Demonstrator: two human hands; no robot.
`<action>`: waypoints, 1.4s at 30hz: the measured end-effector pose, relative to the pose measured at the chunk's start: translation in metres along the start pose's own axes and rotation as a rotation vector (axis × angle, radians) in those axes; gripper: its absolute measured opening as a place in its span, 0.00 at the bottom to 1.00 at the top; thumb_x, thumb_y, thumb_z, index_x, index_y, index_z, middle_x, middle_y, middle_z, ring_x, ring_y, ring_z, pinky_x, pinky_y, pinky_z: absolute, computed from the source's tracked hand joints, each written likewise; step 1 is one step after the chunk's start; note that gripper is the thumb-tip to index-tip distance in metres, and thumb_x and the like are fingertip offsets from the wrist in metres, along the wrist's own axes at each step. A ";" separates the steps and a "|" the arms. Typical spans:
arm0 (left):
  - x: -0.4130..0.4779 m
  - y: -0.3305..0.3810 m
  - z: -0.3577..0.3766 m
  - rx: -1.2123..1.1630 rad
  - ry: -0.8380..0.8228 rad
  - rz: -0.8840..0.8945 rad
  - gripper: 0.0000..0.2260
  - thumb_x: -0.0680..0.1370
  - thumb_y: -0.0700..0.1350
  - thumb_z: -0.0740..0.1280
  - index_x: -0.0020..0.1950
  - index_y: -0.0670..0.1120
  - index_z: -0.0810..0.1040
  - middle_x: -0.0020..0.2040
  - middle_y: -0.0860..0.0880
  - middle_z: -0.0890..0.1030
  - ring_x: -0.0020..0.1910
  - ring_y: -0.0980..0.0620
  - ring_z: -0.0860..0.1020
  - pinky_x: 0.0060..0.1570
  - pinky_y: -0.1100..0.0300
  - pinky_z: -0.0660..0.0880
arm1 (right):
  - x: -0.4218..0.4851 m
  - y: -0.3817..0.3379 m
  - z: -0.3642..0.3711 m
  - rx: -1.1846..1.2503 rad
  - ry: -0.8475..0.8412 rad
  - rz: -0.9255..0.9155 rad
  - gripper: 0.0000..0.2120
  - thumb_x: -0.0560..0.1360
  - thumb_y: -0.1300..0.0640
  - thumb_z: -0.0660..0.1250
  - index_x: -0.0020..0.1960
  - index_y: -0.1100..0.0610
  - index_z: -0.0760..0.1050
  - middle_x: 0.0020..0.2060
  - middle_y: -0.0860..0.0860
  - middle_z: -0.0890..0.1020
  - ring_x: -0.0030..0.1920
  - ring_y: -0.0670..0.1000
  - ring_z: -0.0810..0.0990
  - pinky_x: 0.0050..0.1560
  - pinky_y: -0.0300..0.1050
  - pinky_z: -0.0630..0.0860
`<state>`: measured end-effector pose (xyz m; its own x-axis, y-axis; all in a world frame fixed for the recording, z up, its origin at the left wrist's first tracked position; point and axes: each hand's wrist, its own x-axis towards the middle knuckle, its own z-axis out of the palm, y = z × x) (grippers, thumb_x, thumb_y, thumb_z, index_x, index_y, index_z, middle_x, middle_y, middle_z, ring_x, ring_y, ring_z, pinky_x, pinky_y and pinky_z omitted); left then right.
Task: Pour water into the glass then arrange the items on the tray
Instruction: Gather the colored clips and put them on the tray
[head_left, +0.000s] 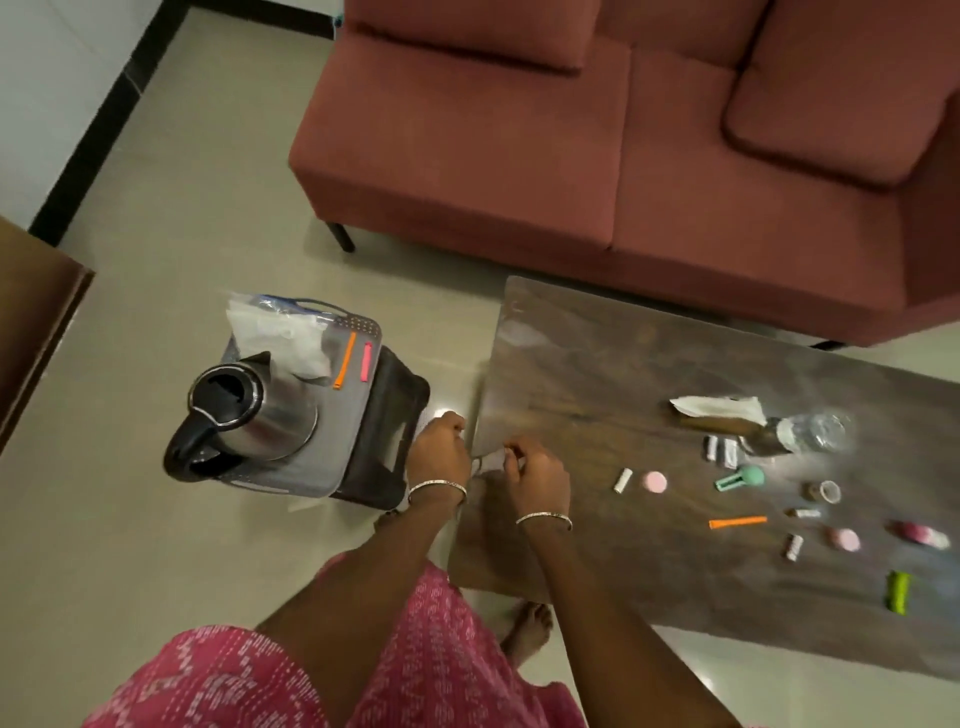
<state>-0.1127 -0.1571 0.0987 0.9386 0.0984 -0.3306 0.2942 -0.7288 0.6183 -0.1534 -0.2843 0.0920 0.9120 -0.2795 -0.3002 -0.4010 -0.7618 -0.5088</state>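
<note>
A steel kettle with a black handle and open lid stands on a grey tray, which rests on a dark stool. An orange clip, a pink clip and a plastic bag also lie on the tray. A clear glass lies on its side on the dark wooden table. My left hand and my right hand meet at the table's left edge, both pinching a small whitish item that I cannot make out.
Scattered on the table are a white tissue, small white rolls, pink round pieces, a teal clip, an orange clip and a green clip. A red sofa stands behind it. A bare foot shows below the table.
</note>
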 end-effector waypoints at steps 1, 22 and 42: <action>-0.010 0.009 0.007 0.013 0.003 0.016 0.12 0.75 0.34 0.61 0.53 0.43 0.81 0.51 0.44 0.83 0.51 0.42 0.80 0.49 0.52 0.76 | -0.006 0.012 -0.007 0.000 -0.001 0.006 0.09 0.77 0.58 0.64 0.54 0.53 0.80 0.49 0.51 0.84 0.49 0.56 0.81 0.44 0.45 0.72; -0.209 0.196 0.205 0.070 -0.124 0.270 0.10 0.77 0.38 0.61 0.51 0.47 0.80 0.49 0.43 0.83 0.57 0.39 0.78 0.49 0.51 0.76 | -0.127 0.311 -0.216 -0.036 0.297 0.295 0.09 0.78 0.53 0.63 0.53 0.54 0.80 0.43 0.57 0.85 0.48 0.62 0.81 0.44 0.52 0.76; -0.180 0.236 0.363 0.360 -0.367 0.197 0.08 0.78 0.40 0.60 0.51 0.46 0.79 0.50 0.42 0.82 0.51 0.40 0.79 0.47 0.52 0.74 | -0.103 0.489 -0.243 0.042 0.188 0.534 0.10 0.78 0.54 0.65 0.54 0.54 0.82 0.47 0.58 0.85 0.49 0.63 0.82 0.48 0.52 0.77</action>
<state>-0.2781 -0.5933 0.0452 0.8265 -0.2594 -0.4996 -0.0219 -0.9017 0.4318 -0.4225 -0.7705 0.0702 0.5796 -0.7219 -0.3780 -0.8106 -0.4630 -0.3587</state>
